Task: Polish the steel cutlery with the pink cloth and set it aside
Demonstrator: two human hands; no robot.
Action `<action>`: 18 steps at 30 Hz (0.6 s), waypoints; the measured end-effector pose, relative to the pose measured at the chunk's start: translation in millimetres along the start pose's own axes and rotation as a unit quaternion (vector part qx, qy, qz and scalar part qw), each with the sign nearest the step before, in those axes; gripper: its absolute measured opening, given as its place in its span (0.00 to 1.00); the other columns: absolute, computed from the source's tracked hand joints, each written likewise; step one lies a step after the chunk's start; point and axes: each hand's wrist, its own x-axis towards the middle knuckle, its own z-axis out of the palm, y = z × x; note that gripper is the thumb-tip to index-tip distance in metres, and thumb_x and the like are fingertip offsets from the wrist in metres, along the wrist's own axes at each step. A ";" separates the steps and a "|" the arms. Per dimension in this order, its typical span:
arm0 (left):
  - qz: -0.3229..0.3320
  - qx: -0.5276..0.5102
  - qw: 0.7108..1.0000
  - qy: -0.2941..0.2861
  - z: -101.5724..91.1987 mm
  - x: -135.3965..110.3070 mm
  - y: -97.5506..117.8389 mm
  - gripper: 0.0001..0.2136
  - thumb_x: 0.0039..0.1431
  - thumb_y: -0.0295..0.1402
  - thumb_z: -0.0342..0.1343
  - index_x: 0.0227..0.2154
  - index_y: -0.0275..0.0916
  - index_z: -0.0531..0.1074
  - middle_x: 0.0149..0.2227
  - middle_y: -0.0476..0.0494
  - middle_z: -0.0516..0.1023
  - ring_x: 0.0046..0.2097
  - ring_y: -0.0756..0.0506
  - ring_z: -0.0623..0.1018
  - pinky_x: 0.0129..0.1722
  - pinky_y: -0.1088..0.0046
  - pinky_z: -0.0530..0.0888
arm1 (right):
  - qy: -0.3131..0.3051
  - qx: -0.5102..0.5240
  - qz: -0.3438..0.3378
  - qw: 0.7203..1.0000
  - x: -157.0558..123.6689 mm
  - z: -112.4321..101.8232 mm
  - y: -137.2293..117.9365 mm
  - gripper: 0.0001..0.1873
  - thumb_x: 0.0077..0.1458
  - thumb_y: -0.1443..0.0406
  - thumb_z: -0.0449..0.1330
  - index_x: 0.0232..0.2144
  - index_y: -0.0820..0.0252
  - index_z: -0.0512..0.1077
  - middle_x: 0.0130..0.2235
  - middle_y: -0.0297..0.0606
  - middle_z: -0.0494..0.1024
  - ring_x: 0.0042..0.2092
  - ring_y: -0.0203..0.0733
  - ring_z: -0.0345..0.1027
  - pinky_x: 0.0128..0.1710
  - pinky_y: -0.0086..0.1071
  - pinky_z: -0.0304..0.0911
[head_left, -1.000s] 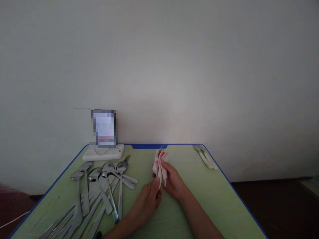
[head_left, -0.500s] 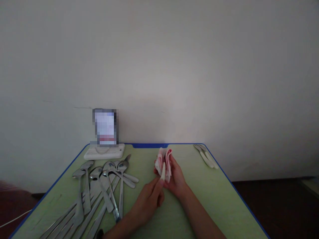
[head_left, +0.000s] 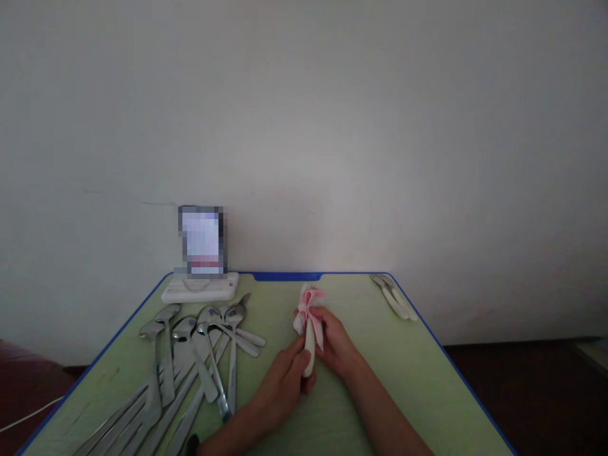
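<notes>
While the white handle (head_left: 310, 349) is gripped in the closed left hand (head_left: 281, 387), the pink cloth (head_left: 308, 303) is clasped round its upper end — by the curled right hand (head_left: 336, 342).

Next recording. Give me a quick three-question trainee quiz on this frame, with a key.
1. True or false: the left hand grips the white-handled utensil.
2. What does the right hand hold around the utensil's far end? A) pink cloth B) sponge C) paper cup
3. Fill in: the metal pile at the left of the green table holds many ___.
Key: 1 true; 2 A; 3 spoons.
</notes>
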 end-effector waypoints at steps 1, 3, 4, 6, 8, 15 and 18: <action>0.003 0.006 1.000 -0.003 0.0 -0.3 0.2 0.14 0.57 0.41 0.37 0.29 0.38 0.62 0.19 0.54 0.61 0.21 0.51 0.61 0.23 0.75 0.59 | 0.002 0.001 0.004 1.000 0.3 -0.3 0.1 0.07 0.44 0.66 0.57 0.24 0.65 0.71 0.23 0.36 0.75 0.23 0.32 0.65 0.25 0.25 0.60; 0.002 0.013 1.000 -0.007 0.0 -0.5 0.6 0.14 0.58 0.42 0.38 0.28 0.38 0.61 0.18 0.54 0.62 0.22 0.51 0.62 0.24 0.75 0.60 | 0.004 0.004 0.005 1.000 0.7 -0.4 0.1 0.07 0.44 0.66 0.56 0.24 0.65 0.71 0.23 0.36 0.75 0.24 0.33 0.66 0.26 0.25 0.61; 0.002 0.016 1.000 -0.008 0.1 -0.4 0.9 0.14 0.58 0.42 0.38 0.26 0.39 0.61 0.18 0.54 0.61 0.22 0.51 0.62 0.24 0.75 0.60 | 0.004 0.005 0.002 1.000 0.8 -0.3 0.2 0.07 0.44 0.66 0.56 0.25 0.65 0.71 0.24 0.36 0.76 0.24 0.33 0.66 0.27 0.26 0.61; 0.009 0.024 1.000 -0.011 0.1 0.4 1.4 0.15 0.58 0.44 0.38 0.24 0.39 0.60 0.17 0.55 0.61 0.21 0.51 0.62 0.24 0.76 0.60 | 0.006 0.000 -0.007 1.000 1.1 0.2 0.4 0.07 0.44 0.66 0.57 0.25 0.65 0.72 0.24 0.36 0.76 0.25 0.33 0.67 0.27 0.26 0.61; 0.018 0.035 0.999 -0.012 0.0 1.4 1.6 0.16 0.59 0.44 0.38 0.24 0.39 0.60 0.17 0.55 0.61 0.21 0.52 0.62 0.24 0.76 0.60 | 0.006 -0.005 -0.012 1.000 1.3 0.7 0.7 0.07 0.44 0.65 0.58 0.25 0.66 0.72 0.24 0.35 0.75 0.24 0.33 0.66 0.27 0.25 0.61; 0.025 0.061 0.998 -0.009 -0.2 1.2 1.5 0.15 0.59 0.43 0.39 0.25 0.38 0.61 0.18 0.55 0.61 0.22 0.52 0.63 0.24 0.77 0.59 | -0.010 -0.013 -0.005 1.000 -0.6 3.4 -0.5 0.08 0.45 0.64 0.58 0.27 0.66 0.72 0.24 0.36 0.75 0.24 0.33 0.67 0.28 0.26 0.62; 0.029 0.069 0.997 -0.009 -0.8 0.4 2.9 0.15 0.59 0.43 0.39 0.25 0.38 0.60 0.18 0.55 0.61 0.22 0.52 0.63 0.24 0.77 0.60 | -0.001 -0.011 0.004 1.000 -1.4 4.1 -1.0 0.08 0.46 0.65 0.57 0.27 0.67 0.72 0.23 0.36 0.75 0.24 0.33 0.66 0.27 0.25 0.62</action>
